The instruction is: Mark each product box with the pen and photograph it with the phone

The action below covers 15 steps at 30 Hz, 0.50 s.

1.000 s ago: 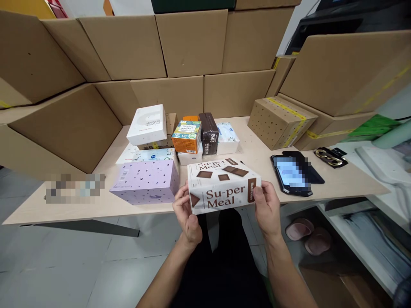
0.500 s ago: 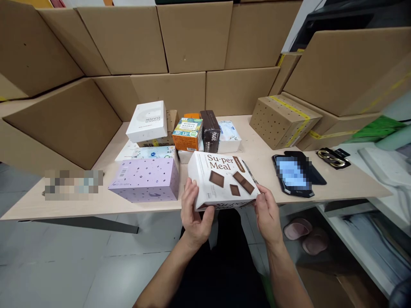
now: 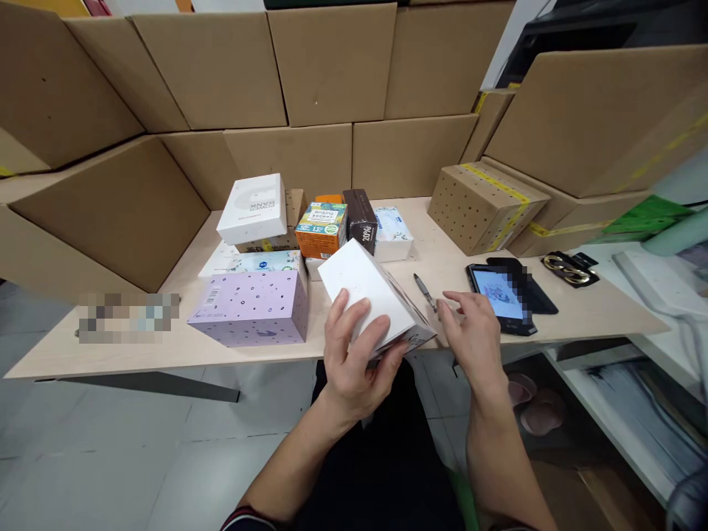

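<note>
My left hand (image 3: 359, 354) is closed round the white Su-per Meal box (image 3: 370, 284), gripping it near its lower end. The box is tilted over the table's front edge with a plain white side up; its printed front faces right and is mostly out of sight. Beside it, my right hand (image 3: 470, 332) holds nothing that I can see, its fingers partly spread. The fingertips are at the near end of a dark pen (image 3: 425, 290) lying on the table; whether they touch it I cannot tell.
Left of the box sits a purple dotted box (image 3: 254, 306). Behind are a white power bank box (image 3: 254, 206), an orange Binking box (image 3: 322, 230) and a dark brown box (image 3: 361, 217). A phone (image 3: 501, 295) lies on the right. Cardboard boxes (image 3: 412, 151) wall the back.
The Su-per Meal box has turned so its printed front no longer faces up. My right hand has let go of it and moved right, towards the pen, now uncovered.
</note>
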Motion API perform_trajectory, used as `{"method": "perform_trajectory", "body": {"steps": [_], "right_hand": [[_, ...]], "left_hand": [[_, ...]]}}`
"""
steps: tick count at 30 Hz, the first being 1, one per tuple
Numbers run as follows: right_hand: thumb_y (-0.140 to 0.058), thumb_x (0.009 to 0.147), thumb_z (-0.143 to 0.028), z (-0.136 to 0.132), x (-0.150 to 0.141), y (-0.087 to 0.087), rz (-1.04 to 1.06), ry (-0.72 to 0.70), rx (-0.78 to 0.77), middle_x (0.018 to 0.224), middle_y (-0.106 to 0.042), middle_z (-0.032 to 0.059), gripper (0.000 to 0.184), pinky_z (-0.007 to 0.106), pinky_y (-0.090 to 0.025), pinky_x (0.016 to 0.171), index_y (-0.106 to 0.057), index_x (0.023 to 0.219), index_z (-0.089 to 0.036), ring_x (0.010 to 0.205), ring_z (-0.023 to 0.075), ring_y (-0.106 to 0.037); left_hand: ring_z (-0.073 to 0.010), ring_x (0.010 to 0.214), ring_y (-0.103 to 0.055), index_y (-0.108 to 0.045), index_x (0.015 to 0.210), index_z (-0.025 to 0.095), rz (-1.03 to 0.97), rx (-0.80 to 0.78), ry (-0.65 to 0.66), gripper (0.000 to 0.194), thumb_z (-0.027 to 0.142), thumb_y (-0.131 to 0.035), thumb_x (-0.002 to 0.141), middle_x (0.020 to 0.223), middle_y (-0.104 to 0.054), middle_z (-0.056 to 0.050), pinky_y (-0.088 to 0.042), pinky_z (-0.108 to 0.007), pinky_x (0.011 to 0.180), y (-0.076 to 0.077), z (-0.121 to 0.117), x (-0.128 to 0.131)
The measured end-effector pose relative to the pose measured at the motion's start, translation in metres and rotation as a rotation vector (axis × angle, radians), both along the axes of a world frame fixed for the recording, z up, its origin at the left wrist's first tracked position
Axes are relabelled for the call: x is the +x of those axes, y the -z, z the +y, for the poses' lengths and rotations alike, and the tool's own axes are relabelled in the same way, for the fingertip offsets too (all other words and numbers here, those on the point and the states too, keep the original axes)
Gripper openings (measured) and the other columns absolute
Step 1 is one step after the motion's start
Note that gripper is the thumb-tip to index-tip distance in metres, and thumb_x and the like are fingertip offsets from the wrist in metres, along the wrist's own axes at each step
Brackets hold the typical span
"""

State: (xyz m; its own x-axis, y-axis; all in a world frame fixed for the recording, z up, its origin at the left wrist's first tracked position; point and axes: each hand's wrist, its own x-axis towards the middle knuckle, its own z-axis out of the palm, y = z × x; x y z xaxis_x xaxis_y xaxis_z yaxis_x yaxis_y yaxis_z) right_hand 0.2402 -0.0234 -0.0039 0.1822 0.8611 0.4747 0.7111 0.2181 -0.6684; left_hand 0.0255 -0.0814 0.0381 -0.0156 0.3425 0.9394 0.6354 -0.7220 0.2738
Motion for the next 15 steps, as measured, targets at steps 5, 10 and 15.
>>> {"method": "perform_trajectory", "body": {"steps": [5, 10, 15], "right_hand": [[-0.072, 0.077, -0.042, 0.042, 0.006, 0.000, 0.016, -0.114, -0.226, 0.086, -0.062, 0.0088, 0.036, 0.041, -0.048, 0.083, -0.073, 0.106, -0.021, 0.081, 0.0265, -0.060], [-0.069, 0.076, -0.034, 0.048, 0.004, -0.003, 0.186, -0.215, -0.226, 0.071, -0.062, 0.0037, 0.022, 0.035, -0.048, 0.072, -0.077, 0.094, -0.023, 0.067, 0.0202, -0.058], [-0.055, 0.085, -0.037, 0.045, 0.010, -0.023, 0.551, -0.277, -0.101, 0.086, -0.072, 0.0031, 0.030, 0.036, -0.054, 0.073, -0.069, 0.107, -0.023, 0.075, 0.0184, -0.067]], "left_hand": [[-0.0327, 0.136, -0.054, -0.055, 0.134, 0.023, 0.107, -0.023, 0.055, 0.045, 0.026, -0.069, 0.091, 0.129, -0.063, -0.011, -0.050, -0.060, 0.111, -0.015, 0.015, 0.002], [-0.0318, 0.136, -0.055, -0.055, 0.133, 0.024, 0.214, -0.113, 0.138, 0.041, 0.028, -0.066, 0.093, 0.129, -0.064, -0.011, -0.049, -0.058, 0.113, -0.025, 0.023, 0.002], [-0.0324, 0.135, -0.055, -0.059, 0.126, 0.021, 0.191, -0.133, 0.174, 0.034, 0.029, -0.066, 0.094, 0.127, -0.066, -0.012, -0.048, -0.057, 0.112, -0.027, 0.029, 0.015]]}}
